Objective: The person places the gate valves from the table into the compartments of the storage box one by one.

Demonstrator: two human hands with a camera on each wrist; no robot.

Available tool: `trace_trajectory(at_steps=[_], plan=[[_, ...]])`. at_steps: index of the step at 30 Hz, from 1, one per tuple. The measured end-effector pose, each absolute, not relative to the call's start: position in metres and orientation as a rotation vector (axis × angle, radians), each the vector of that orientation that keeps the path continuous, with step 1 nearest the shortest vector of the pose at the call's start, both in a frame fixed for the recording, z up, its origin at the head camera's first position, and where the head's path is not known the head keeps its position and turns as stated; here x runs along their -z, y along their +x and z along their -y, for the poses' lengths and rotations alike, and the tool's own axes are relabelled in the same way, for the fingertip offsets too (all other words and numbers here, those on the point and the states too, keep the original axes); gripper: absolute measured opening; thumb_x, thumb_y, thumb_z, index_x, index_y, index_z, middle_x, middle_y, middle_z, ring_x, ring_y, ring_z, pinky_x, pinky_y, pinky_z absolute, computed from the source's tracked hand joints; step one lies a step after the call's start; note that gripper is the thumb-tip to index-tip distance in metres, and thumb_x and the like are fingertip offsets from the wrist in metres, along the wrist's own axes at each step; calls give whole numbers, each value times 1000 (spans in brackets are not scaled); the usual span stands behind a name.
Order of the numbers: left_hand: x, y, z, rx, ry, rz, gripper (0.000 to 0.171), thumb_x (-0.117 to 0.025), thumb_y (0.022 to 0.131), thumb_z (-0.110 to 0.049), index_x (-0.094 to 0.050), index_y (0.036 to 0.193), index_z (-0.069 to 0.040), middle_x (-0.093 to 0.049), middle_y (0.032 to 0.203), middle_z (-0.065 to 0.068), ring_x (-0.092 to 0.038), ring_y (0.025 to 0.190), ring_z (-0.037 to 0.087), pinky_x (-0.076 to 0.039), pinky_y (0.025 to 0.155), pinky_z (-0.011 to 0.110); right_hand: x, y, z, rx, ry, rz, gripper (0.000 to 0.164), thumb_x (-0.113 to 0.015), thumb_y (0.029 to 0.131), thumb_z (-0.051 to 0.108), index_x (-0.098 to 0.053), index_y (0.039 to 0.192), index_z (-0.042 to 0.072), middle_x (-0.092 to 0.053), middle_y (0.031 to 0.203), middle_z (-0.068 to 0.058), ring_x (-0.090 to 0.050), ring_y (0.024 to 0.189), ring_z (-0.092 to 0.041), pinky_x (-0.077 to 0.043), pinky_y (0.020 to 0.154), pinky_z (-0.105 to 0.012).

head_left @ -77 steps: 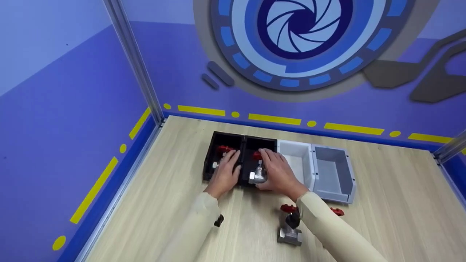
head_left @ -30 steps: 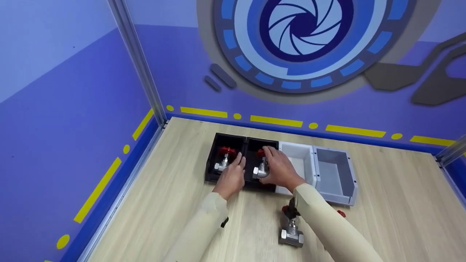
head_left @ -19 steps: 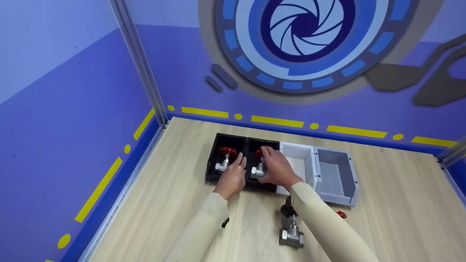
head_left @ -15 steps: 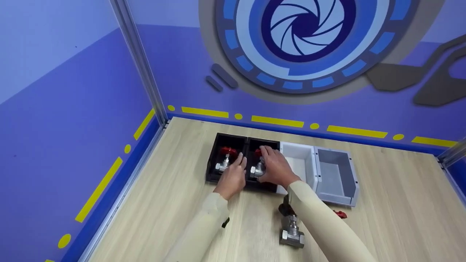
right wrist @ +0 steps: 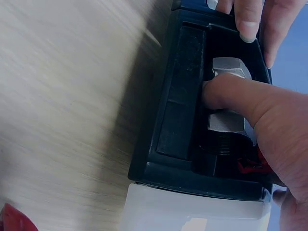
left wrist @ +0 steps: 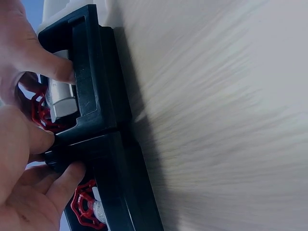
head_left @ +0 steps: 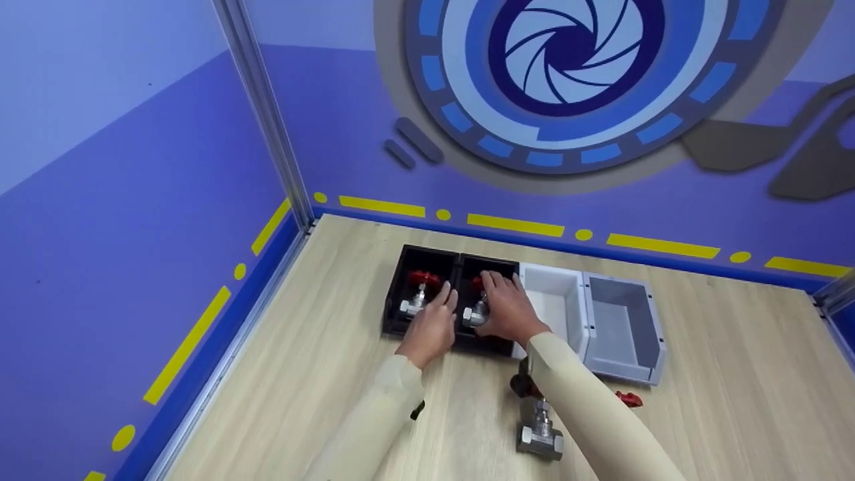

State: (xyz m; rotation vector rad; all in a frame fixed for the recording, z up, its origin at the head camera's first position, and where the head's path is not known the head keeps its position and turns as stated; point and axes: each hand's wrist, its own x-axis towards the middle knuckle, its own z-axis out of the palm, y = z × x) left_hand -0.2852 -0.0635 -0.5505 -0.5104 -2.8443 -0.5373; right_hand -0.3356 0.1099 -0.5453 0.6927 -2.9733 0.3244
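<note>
My right hand point(head_left: 511, 310) reaches into the right black bin point(right wrist: 180, 96) and grips a metal valve point(head_left: 475, 316) with a red handwheel. In the right wrist view its thumb presses across the hexagonal valve body point(right wrist: 228, 120); the fingers are mostly hidden. My left hand point(head_left: 431, 331) pinches the wall between the two black bins, with fingers point(left wrist: 67, 185) on the left bin's side. Another metal valve point(head_left: 415, 306) with a red handwheel point(head_left: 424, 276) sits in the left black bin point(head_left: 395, 324), just left of that hand.
A white bin point(head_left: 553, 297) and a grey bin point(head_left: 618, 321) continue the row to the right. Nearer me a third valve point(head_left: 541, 437) stands on the wooden table point(head_left: 287, 374), partly behind my right sleeve. A red handwheel point(head_left: 629, 399) shows right of that sleeve. Walls border the table.
My left hand has shifted off the left valve onto the wall between the black bins, uncovering that valve. My right hand keeps its grip on the valve in the right black bin.
</note>
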Motion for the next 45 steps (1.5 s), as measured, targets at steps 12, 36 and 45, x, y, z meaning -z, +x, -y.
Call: trace_trajectory(at_steps=[12,36,45], plan=[[552,-287,62,549,-492,2879,47,-54,89,-13,-45,133,0,-36,145,15,-57,110,29,-51,84,33,547,-343,-104,-270,767,3001,110,-84,53,39,-30,140,-2,-40,139,-19,-42,126,-33,-21,112,-49],[553,-287,63,506,-518,2812,46,-58,86,-10,-49,130,1,-41,141,17,-62,103,28,-52,81,32,559,-346,-103,-170,782,2953,100,-81,55,34,-36,136,-4,-45,134,-22,-48,120,-36,-33,105,-49],[554,-287,64,507,-508,2827,46,-57,87,-11,-49,130,1,-41,141,17,-63,98,28,-51,79,32,560,-347,-101,-205,756,2975,101,-82,56,35,-35,137,-2,-44,135,-21,-48,119,-38,-39,98,-51]])
